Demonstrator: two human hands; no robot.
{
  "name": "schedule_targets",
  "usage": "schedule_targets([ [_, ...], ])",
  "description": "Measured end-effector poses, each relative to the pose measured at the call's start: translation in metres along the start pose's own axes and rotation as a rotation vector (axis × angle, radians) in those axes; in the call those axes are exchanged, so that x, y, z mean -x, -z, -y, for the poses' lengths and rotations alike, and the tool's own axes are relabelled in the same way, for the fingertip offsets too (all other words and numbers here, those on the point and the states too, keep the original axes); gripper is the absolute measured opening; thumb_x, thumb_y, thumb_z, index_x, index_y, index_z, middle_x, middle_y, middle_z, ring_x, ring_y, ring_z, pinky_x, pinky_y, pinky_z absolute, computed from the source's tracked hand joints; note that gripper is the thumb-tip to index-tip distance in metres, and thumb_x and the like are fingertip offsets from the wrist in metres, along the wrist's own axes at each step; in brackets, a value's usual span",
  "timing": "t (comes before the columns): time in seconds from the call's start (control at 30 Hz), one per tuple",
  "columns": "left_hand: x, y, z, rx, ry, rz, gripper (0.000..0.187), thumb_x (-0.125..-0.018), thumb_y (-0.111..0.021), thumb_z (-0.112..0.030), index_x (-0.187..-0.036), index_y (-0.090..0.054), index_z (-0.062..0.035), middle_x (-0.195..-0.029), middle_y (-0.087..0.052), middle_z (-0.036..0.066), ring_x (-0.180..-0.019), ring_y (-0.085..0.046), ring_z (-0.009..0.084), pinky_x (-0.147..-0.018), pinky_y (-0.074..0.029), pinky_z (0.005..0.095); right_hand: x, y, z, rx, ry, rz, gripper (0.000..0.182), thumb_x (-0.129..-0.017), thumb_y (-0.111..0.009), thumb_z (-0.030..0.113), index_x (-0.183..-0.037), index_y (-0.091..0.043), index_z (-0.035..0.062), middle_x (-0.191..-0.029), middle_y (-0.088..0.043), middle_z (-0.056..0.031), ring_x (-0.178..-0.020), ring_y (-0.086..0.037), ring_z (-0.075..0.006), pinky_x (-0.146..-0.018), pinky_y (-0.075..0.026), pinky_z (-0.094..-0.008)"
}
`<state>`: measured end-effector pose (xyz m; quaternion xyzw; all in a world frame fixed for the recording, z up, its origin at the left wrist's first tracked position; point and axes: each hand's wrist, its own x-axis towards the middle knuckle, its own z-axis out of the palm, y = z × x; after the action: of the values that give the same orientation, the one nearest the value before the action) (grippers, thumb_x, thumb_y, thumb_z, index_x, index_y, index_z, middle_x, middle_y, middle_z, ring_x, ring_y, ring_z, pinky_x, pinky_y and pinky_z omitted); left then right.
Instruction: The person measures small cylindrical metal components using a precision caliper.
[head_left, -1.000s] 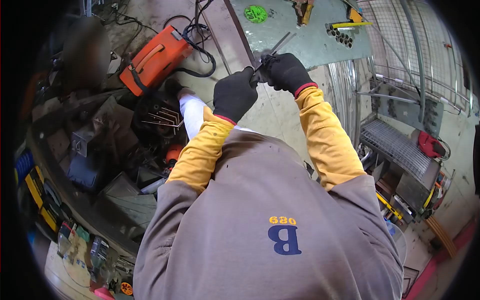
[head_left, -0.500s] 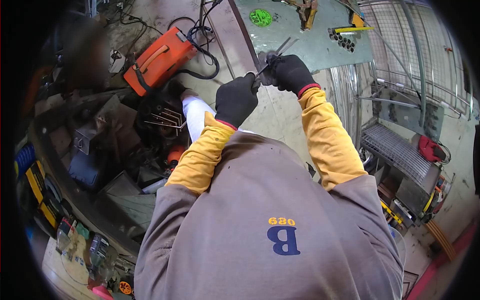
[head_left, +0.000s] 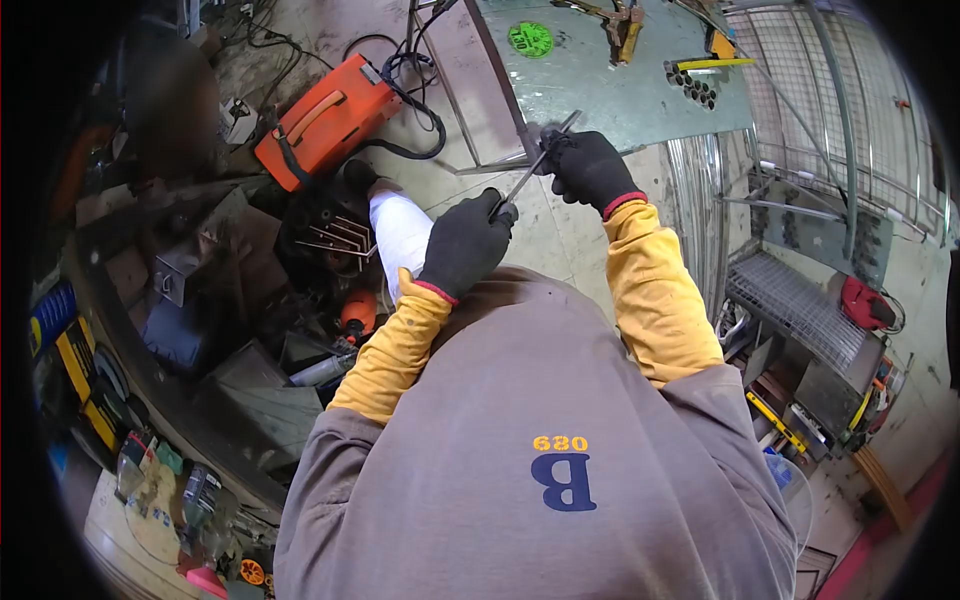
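Observation:
My left hand (head_left: 468, 243), in a black glove, is closed round the lower end of a thin metal rod (head_left: 528, 172). The rod slants up and to the right, with its far end over the corner of the grey-green table (head_left: 640, 95). My right hand (head_left: 590, 167), also gloved in black, is closed at that table corner, beside the upper part of the rod. A small dark piece shows at its fingertips, too unclear to name.
An orange machine (head_left: 328, 120) with cables stands at the upper left. On the table lie a green round sticker (head_left: 531, 39), a clamp (head_left: 628, 35) and several short tubes (head_left: 697, 90). Metal scraps fill the left, and a wire rack (head_left: 795, 305) stands right.
My left hand has moved down toward my body with the rod's lower end. My right hand has shifted slightly down and right, and the hands are farther apart.

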<state>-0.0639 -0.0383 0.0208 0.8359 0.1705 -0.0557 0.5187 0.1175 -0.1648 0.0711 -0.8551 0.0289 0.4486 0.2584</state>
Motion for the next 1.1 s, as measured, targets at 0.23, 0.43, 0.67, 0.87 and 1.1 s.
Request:
schedule_targets([
  [0.23,-0.021,-0.015,0.000,0.177,0.075,0.042,0.026,-0.100,-0.062,-0.032,-0.094,-0.066,-0.0065,-0.078,-0.069,0.019,-0.074,-0.069,0.0411,-0.067,-0.051,0.0539,-0.003,0.005,0.012,0.210,0.039,-0.006,0.059,-0.109,-0.048,0.046,-0.079,-0.074,0.0016,-0.065,-0.072,-0.0127,-0.056,-0.072,-0.0217,-0.060,-0.057,-0.0363],
  [0.43,-0.043,-0.015,-0.007,-0.285,-0.099,-0.108,0.024,-0.099,-0.061,-0.030,-0.096,-0.067,-0.0074,-0.080,-0.069,0.020,-0.078,-0.069,0.0429,-0.069,-0.051,0.0553,-0.017,0.008,0.011,0.274,0.039,-0.037,0.063,-0.108,-0.048,0.048,-0.076,-0.075,0.0013,-0.066,-0.072,-0.0134,-0.057,-0.073,-0.0237,-0.066,-0.058,-0.0384],
  [0.67,-0.025,-0.007,-0.009,-0.090,0.035,0.014,0.025,-0.102,-0.057,-0.030,-0.097,-0.066,-0.0069,-0.085,-0.071,0.022,-0.082,-0.068,0.0459,-0.073,-0.050,0.0570,-0.019,0.004,0.010,0.219,-0.012,-0.014,0.062,-0.107,-0.050,0.049,-0.075,-0.074,0.0013,-0.065,-0.072,-0.0134,-0.056,-0.072,-0.0248,-0.066,-0.058,-0.0386],
  [0.87,-0.049,-0.019,-0.009,-0.278,-0.150,-0.146,0.024,-0.099,-0.063,-0.031,-0.096,-0.066,-0.0077,-0.079,-0.069,0.020,-0.073,-0.069,0.0405,-0.064,-0.051,0.0536,-0.037,0.008,-0.006,0.842,0.567,-0.132,0.060,-0.109,-0.051,0.047,-0.075,-0.076,0.0032,-0.060,-0.066,-0.0097,-0.049,-0.063,-0.0213,-0.053,-0.051,-0.0352],
  [1.1,-0.030,-0.010,-0.013,-0.249,-0.052,-0.079,0.023,-0.101,-0.059,-0.029,-0.099,-0.067,-0.0071,-0.079,-0.071,0.020,-0.077,-0.070,0.0418,-0.067,-0.051,0.0544,-0.022,0.008,0.009,0.209,0.005,-0.013,0.062,-0.109,-0.051,0.047,-0.074,-0.074,0.0023,-0.061,-0.067,-0.0101,-0.051,-0.065,-0.0215,-0.053,-0.052,-0.0344],
])
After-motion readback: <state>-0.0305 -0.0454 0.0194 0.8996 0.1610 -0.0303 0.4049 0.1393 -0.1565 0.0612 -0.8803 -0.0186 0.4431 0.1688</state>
